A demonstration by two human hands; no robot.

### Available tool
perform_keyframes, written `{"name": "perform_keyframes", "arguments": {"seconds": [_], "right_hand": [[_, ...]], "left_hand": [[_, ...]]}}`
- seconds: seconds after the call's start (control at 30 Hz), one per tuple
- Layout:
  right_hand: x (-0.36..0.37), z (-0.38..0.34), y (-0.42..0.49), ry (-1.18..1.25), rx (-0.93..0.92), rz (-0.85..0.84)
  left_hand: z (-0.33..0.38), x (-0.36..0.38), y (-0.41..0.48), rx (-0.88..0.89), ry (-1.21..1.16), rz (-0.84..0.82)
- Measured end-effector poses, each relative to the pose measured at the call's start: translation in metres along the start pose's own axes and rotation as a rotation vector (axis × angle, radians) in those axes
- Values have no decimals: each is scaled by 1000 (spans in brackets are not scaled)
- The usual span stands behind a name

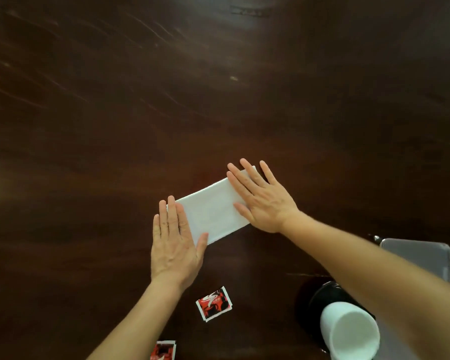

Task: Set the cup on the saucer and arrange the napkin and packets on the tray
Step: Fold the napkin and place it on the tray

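Observation:
A folded white napkin (213,211) lies on the dark wooden table, angled up to the right. My left hand (174,242) lies flat on its near-left end, fingers straight. My right hand (260,198) presses flat on its far-right end, fingers spread. A white cup (348,331) stands on a black saucer (320,300) at the lower right, partly behind my right forearm. One red, black and white packet (214,304) lies on the table below my left hand. A second packet (164,350) is cut off by the bottom edge.
A grey tray (424,255) sits at the right edge, beyond my right forearm, with the saucer overlapping its near corner. The dark wooden table (166,87) stretches far to the back and left.

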State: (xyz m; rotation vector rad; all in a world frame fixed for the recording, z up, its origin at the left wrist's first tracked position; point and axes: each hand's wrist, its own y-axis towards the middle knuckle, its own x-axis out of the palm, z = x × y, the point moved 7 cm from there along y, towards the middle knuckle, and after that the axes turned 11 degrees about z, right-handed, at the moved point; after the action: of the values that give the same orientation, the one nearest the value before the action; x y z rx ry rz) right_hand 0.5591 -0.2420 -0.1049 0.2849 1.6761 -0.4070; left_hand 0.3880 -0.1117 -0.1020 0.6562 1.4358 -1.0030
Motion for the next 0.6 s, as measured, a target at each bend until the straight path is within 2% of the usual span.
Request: {"name": "perform_keyframes", "arguments": {"seconds": [0.13,0.2,0.33,0.47,0.6], "right_hand": [[-11,14,43,-89,-293,-29],[-20,22,73,-138,-323,-17],[-28,22,115,-203,-258,-8],[-33,22,128,-245,2,-1],[-33,20,126,-193,161,-85]], "left_hand": [[21,0,-26,-91,-52,-42],[32,0,-36,-95,-48,-68],[51,3,-50,-132,-11,-167],[80,2,-66,-117,-35,-215],[92,-4,-68,-133,-12,-272]]}}
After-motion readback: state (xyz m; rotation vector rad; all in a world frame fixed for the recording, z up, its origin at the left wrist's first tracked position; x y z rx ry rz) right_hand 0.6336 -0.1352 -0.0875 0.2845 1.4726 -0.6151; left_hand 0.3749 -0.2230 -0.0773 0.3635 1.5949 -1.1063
